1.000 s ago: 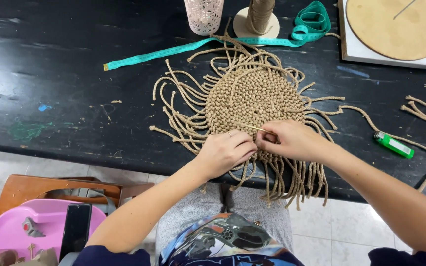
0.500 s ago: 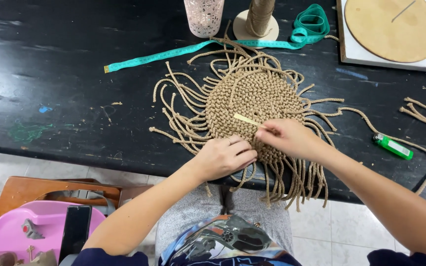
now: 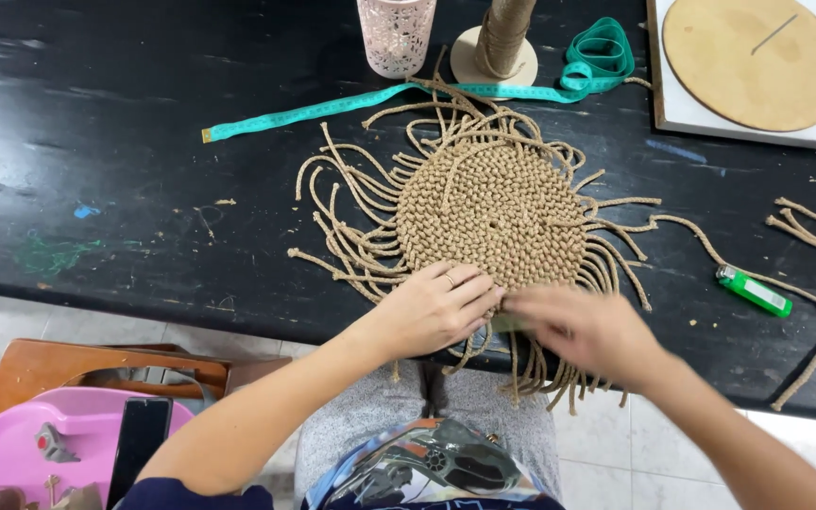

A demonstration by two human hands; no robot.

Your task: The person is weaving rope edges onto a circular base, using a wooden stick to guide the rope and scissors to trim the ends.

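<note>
Jute-coloured cord mat (image 3: 491, 212) lies round on the black table (image 3: 96, 142); my left hand (image 3: 432, 307) presses flat on its near edge, fingers loose, while my blurred right hand (image 3: 583, 331) pinches something there I cannot make out.

The round woven mat (image 3: 493, 212) is tan all over, its knots making a tight, bumpy ring pattern, with loose cords of the same tan fraying out around it. It lies on a black desk (image 3: 96, 123), scuffed with pale scratches, a green smear and a small blue fleck at the left. The measuring tape (image 3: 332, 106) is teal. Far off, the cup (image 3: 396, 33) is pale pink with a lacy cut-out pattern, and the disc (image 3: 753, 61) is light wood on a white board (image 3: 805, 134). The lighter (image 3: 754, 290) at right is bright green. Near left, a tray (image 3: 11, 449) is pink.
</note>
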